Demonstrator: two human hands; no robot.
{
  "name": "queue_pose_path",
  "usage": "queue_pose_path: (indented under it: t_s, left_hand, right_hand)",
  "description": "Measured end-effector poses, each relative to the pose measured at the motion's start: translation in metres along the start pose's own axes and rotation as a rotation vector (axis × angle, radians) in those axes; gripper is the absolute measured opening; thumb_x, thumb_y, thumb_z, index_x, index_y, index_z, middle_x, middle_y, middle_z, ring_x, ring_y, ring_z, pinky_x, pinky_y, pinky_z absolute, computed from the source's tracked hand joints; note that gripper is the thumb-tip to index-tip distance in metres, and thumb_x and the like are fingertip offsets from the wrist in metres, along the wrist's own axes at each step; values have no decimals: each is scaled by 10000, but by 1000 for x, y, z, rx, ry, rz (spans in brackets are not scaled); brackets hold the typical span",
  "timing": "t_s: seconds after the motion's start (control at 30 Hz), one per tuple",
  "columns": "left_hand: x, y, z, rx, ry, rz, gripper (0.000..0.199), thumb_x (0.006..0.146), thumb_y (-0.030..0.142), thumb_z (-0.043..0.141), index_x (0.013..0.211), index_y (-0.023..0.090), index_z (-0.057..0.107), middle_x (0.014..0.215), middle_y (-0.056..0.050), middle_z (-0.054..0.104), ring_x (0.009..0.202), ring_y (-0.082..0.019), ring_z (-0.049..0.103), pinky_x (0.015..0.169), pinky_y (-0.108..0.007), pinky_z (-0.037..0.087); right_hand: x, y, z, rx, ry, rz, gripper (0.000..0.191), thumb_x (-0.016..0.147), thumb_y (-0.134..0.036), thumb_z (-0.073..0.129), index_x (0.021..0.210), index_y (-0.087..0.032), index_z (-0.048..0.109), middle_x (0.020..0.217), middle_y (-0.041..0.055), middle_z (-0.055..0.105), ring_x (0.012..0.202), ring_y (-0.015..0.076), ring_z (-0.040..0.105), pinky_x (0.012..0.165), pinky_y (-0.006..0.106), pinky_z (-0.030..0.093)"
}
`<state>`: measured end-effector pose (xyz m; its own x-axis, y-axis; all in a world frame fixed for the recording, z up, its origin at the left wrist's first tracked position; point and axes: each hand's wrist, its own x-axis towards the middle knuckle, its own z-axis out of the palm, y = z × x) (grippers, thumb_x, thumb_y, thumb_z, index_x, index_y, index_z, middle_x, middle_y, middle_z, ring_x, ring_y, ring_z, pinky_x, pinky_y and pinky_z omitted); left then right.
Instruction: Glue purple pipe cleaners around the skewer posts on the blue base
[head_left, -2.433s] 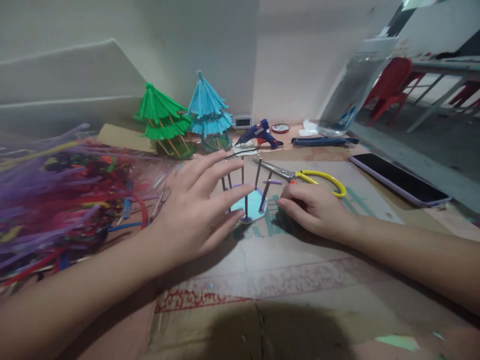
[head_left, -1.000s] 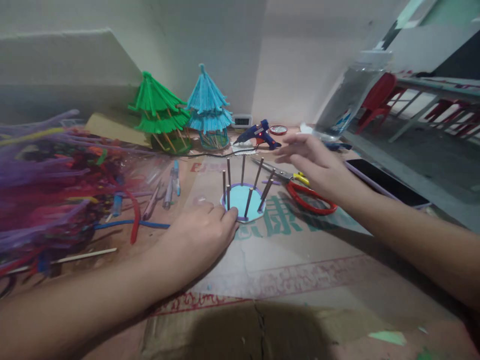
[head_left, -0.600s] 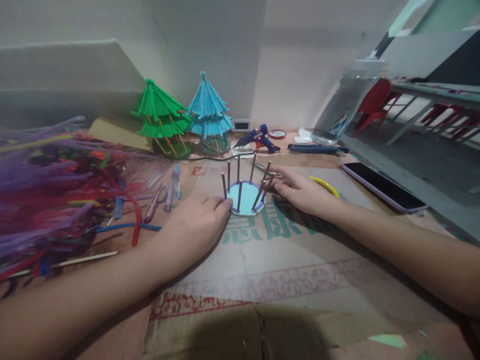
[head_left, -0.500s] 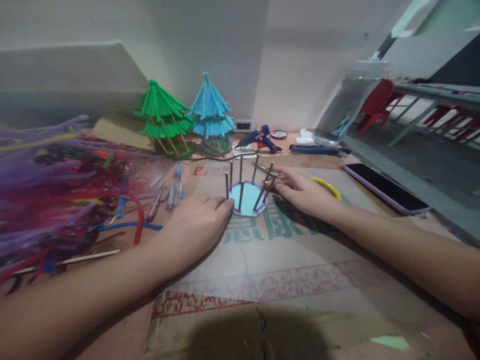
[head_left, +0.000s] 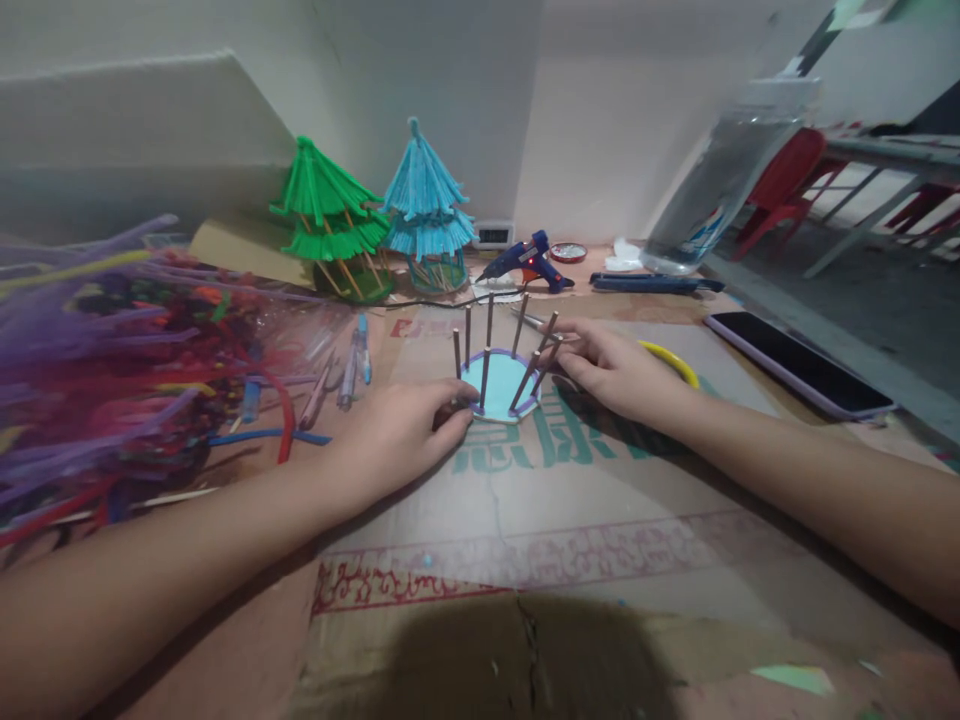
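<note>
A light blue octagonal base [head_left: 501,386] with a purple rim lies on the cardboard, and several thin brown sticks [head_left: 485,378] stand up around its edge. My left hand [head_left: 409,425] pinches the near-left rim between thumb and forefinger. At the right side, my right hand [head_left: 611,368] has its bent fingertips closed against the edge beside the leaning sticks; the exact contact is partly hidden. Beneath that hand lie scissors, their yellow handle [head_left: 673,361] showing beyond the wrist side and a metal blade [head_left: 531,320] showing past the fingers.
Behind stand a green pipe-cleaner pavilion [head_left: 330,225], a blue one [head_left: 427,215] and a glue gun [head_left: 529,262]. A utility knife [head_left: 656,284], clear bottle [head_left: 705,190] and phone [head_left: 799,365] are at right. Bagged pipe cleaners [head_left: 135,370] and pens [head_left: 352,365] lie left.
The camera view has shifted slightly. My left thumb and forefinger have moved apart around the base's rim, and the base has turned or slid slightly. My right hand stays beside it.
</note>
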<state>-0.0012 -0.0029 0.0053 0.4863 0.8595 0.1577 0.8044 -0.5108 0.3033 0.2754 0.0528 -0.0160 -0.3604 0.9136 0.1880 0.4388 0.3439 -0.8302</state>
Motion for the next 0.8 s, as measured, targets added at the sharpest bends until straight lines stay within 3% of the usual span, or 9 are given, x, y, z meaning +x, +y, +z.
queue_pose_path:
  t_s: [0.17, 0.3, 0.4, 0.6, 0.7, 0.8]
  left_hand:
    - [-1, -1, 1, 55, -3, -5, 307, 988, 357, 492, 1201, 226, 668, 878, -36, 765, 720, -201, 681, 610, -290, 412]
    - [-4, 0, -6, 184, 60, 57, 265, 979, 397, 509, 1026, 192, 669, 857, -57, 736, 728, -211, 666, 622, -301, 393]
    - [-4, 1, -13, 194, 65, -2, 282, 946, 449, 549, 910, 187, 644, 803, -54, 718, 710, -217, 654, 587, -297, 366]
    - [-2, 3, -23, -191, -81, 37, 288, 985, 335, 431, 1072, 220, 681, 987, -20, 753, 886, -191, 686, 772, -300, 475]
    - [-4, 6, -25, -331, -175, 46, 304, 965, 255, 374, 997, 219, 674, 926, 2, 727, 864, -170, 664, 781, -287, 479]
    - [-6, 9, -27, -367, -185, 24, 252, 935, 223, 352, 845, 204, 586, 815, 15, 667, 794, -160, 625, 728, -278, 461]
  right_hand:
    - [0, 3, -1, -38, -13, -11, 312, 960, -236, 503, 1260, -323, 500, 1088, 41, 771, 1035, 237, 730, 979, 521, 563]
    - [-1, -2, 0, -65, -14, -14, 297, 959, -203, 482, 1235, -311, 496, 1088, 47, 770, 1049, 236, 725, 989, 522, 557]
    - [-1, -6, 0, -69, -18, -20, 301, 954, -182, 474, 1232, -299, 488, 1100, 61, 766, 1066, 236, 721, 1002, 521, 549]
    - [-3, -12, 0, -131, -17, -4, 326, 936, -187, 494, 1242, -297, 485, 1115, 59, 763, 1041, 239, 723, 946, 488, 572]
    - [-3, -12, 0, -141, -14, -14, 334, 929, -201, 510, 1249, -299, 497, 1115, 55, 767, 1048, 244, 723, 968, 495, 562]
    - [-2, -12, 0, -142, -15, -19, 340, 919, -213, 522, 1249, -294, 511, 1104, 54, 773, 1061, 255, 722, 979, 505, 555]
